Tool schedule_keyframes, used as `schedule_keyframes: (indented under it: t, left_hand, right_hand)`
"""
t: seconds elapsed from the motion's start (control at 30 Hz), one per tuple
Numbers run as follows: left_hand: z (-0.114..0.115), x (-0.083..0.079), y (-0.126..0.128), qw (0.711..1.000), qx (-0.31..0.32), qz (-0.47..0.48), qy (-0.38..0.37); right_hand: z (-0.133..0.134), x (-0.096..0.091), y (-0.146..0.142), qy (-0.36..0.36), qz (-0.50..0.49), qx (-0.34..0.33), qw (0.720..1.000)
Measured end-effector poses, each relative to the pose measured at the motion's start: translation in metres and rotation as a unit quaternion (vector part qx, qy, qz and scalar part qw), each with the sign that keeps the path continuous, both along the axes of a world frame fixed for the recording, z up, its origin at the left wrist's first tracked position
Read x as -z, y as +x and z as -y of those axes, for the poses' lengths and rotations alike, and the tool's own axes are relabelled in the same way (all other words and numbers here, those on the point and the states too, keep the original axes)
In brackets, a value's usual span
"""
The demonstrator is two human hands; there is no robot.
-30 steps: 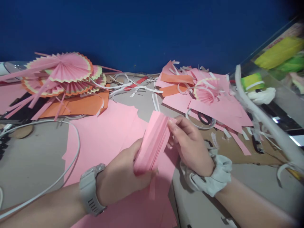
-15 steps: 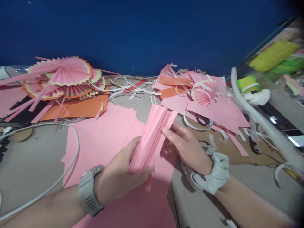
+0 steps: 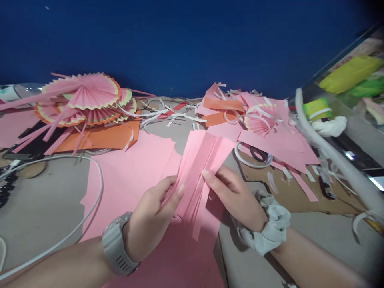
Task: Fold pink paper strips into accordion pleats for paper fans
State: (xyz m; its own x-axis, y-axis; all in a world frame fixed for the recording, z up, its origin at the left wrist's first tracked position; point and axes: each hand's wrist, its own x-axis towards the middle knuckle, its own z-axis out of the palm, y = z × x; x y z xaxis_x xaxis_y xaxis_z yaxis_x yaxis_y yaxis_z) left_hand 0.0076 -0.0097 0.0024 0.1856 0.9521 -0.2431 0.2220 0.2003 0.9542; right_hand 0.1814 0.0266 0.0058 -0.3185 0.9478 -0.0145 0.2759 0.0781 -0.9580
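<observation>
Head view: from where I stand, pleated paper rosettes [image 3: 93, 92] lie beyond the left side of the pink sheets [image 3: 129, 172]. Over those sheets, the left hand [image 3: 151, 220] pinches one side of a pleated pink paper [image 3: 196, 172], partly fanned above them. The right hand [image 3: 235, 196] holds its other side, near the sheets' right edge; farther right sits a heap of paper pieces [image 3: 276, 144]. An uneven pull or loosened thumb could let folds spring apart or crease crookedly.
</observation>
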Motion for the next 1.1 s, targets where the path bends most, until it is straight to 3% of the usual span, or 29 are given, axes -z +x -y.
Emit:
schedule_keyframes:
  t: [0.27, 0.47, 0.7, 0.9, 1.0, 1.1]
  left_hand:
    - [0.001, -0.002, 0.002, 0.999, 0.018, 0.000, 0.028]
    - [0.001, -0.002, 0.001, 0.998, 0.050, -0.029, 0.009]
    - [0.001, 0.000, -0.001, 0.999, -0.013, -0.042, -0.008]
    - [-0.001, -0.001, -0.002, 1.000, 0.001, -0.027, -0.014]
    - [-0.002, -0.002, -0.001, 0.999, 0.004, -0.030, -0.021]
    - [-0.001, -0.002, -0.001, 0.999, -0.014, -0.043, -0.019]
  right_hand:
    - [0.007, 0.000, -0.008, -0.029, -0.029, -0.007, 0.999]
    - [0.005, 0.000, -0.007, 0.030, -0.019, -0.024, 0.999]
    - [0.004, 0.012, 0.001, -0.051, -0.085, 0.024, 0.995]
    - [0.002, 0.011, 0.004, -0.169, -0.186, -0.029, 0.968]
    - [0.003, 0.008, 0.000, -0.168, -0.188, -0.028, 0.967]
    - [0.003, 0.008, -0.002, -0.119, -0.153, -0.013, 0.981]
